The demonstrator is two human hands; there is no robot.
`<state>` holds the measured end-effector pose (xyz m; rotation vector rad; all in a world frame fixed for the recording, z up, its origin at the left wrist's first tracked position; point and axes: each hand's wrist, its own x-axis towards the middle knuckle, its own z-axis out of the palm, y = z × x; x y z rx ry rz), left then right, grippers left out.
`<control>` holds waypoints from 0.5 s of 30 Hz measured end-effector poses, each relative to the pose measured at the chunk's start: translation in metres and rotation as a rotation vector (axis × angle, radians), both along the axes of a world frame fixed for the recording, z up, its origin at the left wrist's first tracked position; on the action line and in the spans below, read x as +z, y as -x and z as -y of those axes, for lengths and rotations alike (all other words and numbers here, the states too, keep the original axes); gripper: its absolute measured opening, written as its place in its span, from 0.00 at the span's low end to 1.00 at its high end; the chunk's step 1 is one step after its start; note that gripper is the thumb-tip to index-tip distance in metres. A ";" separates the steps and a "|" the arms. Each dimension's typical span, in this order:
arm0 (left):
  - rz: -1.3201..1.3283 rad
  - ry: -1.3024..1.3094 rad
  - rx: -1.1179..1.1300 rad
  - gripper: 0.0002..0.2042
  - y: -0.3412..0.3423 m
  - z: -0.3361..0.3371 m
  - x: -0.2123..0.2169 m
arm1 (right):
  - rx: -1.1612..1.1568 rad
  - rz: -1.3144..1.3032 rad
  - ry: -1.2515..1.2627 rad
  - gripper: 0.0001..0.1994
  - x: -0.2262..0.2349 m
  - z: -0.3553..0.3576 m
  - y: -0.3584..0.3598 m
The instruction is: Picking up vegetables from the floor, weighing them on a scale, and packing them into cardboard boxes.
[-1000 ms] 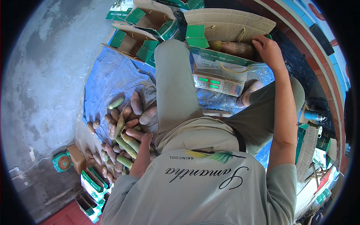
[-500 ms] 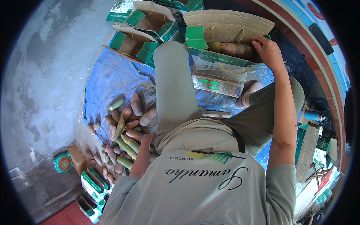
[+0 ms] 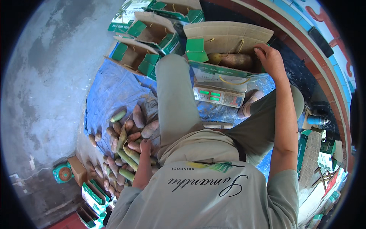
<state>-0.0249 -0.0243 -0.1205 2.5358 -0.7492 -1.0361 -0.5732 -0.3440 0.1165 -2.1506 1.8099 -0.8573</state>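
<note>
My right hand (image 3: 268,57) is at the right end of an open green cardboard box (image 3: 225,71), fingers bent and closed at its edge. Inside lies a thick, long, reddish-brown root vegetable (image 3: 235,61) with a yellowish end. Beneath the box, a digital scale (image 3: 218,96) has lit green displays. My left hand (image 3: 145,146) is low beside my left thigh, its fingers curled at the near right side of a heap of root vegetables (image 3: 138,116). Some are reddish-brown, others long and green, such as one green root (image 3: 125,157). What its fingers hold, if anything, is hidden.
Several open green boxes (image 3: 154,32) stand beyond my left knee. The heap lies partly on a blue tarp (image 3: 105,91). A small green fan (image 3: 63,173) and a brown carton (image 3: 77,171) are at the left. Towards the right stands a blue bottle (image 3: 317,120).
The view has shifted a little, so the box and scale appear slightly lower and further left. My left hand has moved slightly; my right hand stays at the box's right end.
</note>
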 end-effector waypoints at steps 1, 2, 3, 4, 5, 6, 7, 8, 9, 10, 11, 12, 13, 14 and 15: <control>-0.006 0.013 -0.018 0.20 -0.002 0.009 0.003 | -0.018 -0.006 0.013 0.10 0.005 0.000 0.003; 0.109 0.072 -0.094 0.19 -0.001 0.021 0.005 | -0.047 0.034 0.048 0.10 0.010 -0.002 0.008; 0.222 0.135 -0.172 0.17 -0.001 0.033 0.008 | -0.080 0.073 0.084 0.10 0.015 -0.004 0.014; 0.237 0.182 -0.158 0.17 -0.004 0.043 0.009 | -0.088 0.110 0.132 0.10 0.020 -0.005 0.024; 0.247 0.227 -0.149 0.16 -0.010 0.050 0.007 | -0.130 0.095 0.146 0.10 0.024 -0.005 0.031; 0.202 0.276 -0.095 0.16 -0.030 0.049 0.003 | -0.130 0.245 0.223 0.09 0.027 -0.003 0.033; 0.156 0.323 -0.041 0.17 -0.046 0.048 -0.004 | -0.125 0.393 0.304 0.09 0.030 -0.001 0.034; 0.213 0.322 -0.102 0.16 -0.042 0.056 0.000 | -0.144 0.462 0.335 0.08 0.026 -0.003 0.045; 0.231 0.328 -0.210 0.16 -0.023 0.080 0.001 | -0.207 0.488 0.380 0.08 0.032 -0.022 0.071; 0.229 0.358 -0.214 0.17 -0.019 0.086 0.007 | -0.265 0.522 0.386 0.07 0.029 -0.032 0.081; 0.234 0.389 -0.210 0.17 -0.018 0.091 0.013 | -0.337 0.417 0.346 0.07 0.024 -0.044 0.092; 0.213 0.385 -0.211 0.17 -0.013 0.098 0.017 | -0.428 0.381 0.356 0.07 0.013 -0.054 0.109; 0.195 0.380 -0.204 0.17 -0.011 0.103 0.018 | -0.509 0.348 0.364 0.08 -0.001 -0.064 0.126; 0.143 0.403 -0.156 0.17 -0.013 0.106 0.015 | -0.567 0.306 0.328 0.08 -0.018 -0.076 0.140; 0.141 0.407 -0.179 0.17 -0.019 0.107 0.011 | -0.627 0.220 0.296 0.08 -0.032 -0.089 0.148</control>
